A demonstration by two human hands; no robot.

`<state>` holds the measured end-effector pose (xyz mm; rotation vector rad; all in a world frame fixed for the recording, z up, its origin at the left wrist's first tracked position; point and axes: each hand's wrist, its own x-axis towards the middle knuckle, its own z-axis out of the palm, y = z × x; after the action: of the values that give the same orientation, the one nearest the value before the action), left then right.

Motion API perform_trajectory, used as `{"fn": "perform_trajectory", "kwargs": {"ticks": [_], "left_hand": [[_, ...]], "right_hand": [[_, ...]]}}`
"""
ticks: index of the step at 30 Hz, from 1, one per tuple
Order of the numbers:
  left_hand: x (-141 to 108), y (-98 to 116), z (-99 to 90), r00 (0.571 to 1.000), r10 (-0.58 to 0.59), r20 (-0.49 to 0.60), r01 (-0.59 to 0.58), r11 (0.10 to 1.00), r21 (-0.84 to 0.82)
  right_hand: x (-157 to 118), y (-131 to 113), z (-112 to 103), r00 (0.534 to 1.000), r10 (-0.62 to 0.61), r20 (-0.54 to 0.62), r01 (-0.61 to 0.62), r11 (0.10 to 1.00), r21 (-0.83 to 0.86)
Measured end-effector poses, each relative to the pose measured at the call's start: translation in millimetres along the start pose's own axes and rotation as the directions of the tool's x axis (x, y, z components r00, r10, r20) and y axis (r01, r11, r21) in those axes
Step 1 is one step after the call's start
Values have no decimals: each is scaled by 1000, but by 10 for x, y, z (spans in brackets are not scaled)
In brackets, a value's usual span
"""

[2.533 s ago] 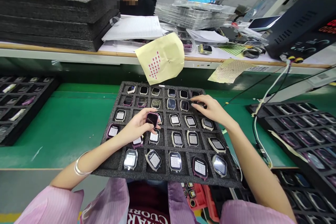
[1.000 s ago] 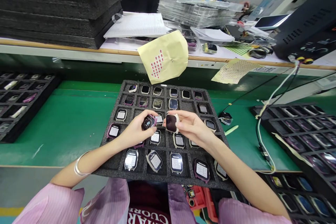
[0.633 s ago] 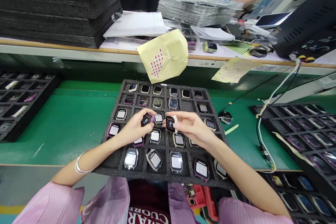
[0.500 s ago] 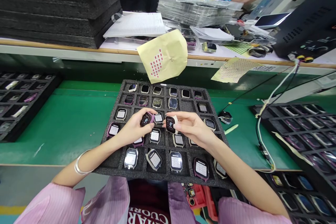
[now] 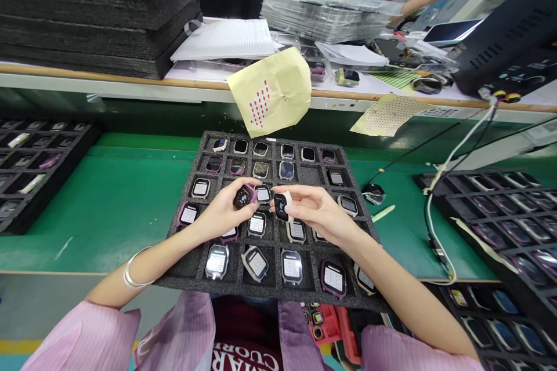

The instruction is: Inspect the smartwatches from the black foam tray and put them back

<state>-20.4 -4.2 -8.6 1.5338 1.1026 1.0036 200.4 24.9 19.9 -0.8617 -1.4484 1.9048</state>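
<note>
A black foam tray [image 5: 183, 284] lies in front of me on the green bench, its pockets filled with several small smartwatch bodies. My left hand [image 5: 220, 214] holds a pink-cased watch body [image 5: 244, 196] above the tray's middle. My right hand [image 5: 315, 211] grips a white-cased watch body [image 5: 281, 206] right beside it, the dark screen turned toward the other one. The two watches sit a few centimetres apart. One pocket [image 5: 310, 175] in the second row is bare.
More black trays of watches stand at the left [image 5: 39, 162] and right [image 5: 500, 208]. A yellow sticker sheet [image 5: 272, 91] hangs off the back shelf. White cables [image 5: 435, 197] drape at the right. Two people work beyond the shelf; stacked foam [image 5: 87, 11] sits back left.
My right hand took a white watch from the tray's upper right and brought it to the middle beside the pink one. In the last second both watches tilted slightly in my fingers.
</note>
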Motion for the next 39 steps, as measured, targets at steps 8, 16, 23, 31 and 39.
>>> {"fn": "perform_trajectory", "kwargs": {"ticks": [8, 16, 23, 31, 39], "left_hand": [[-10, -33, -1, 1000, -15, 6, 15, 1000, 15], [3, -18, -24, 999, 11, -35, -13, 999, -32], [0, 65, -30, 1000, -21, 21, 23, 992, -128], [26, 77, -20, 984, -171, 43, 176, 962, -210], [33, 123, 22, 953, -294, 80, 294, 817, -496]], "right_hand": [[3, 14, 4, 999, 1, -55, -3, 999, -37], [-21, -18, 3, 999, -4, -34, 3, 999, -41], [-43, -14, 9, 1000, -10, -7, 9, 999, -47], [-3, 12, 6, 999, 50, -19, -48, 994, 94], [39, 47, -7, 988, 148, -40, -125, 929, 348]]}}
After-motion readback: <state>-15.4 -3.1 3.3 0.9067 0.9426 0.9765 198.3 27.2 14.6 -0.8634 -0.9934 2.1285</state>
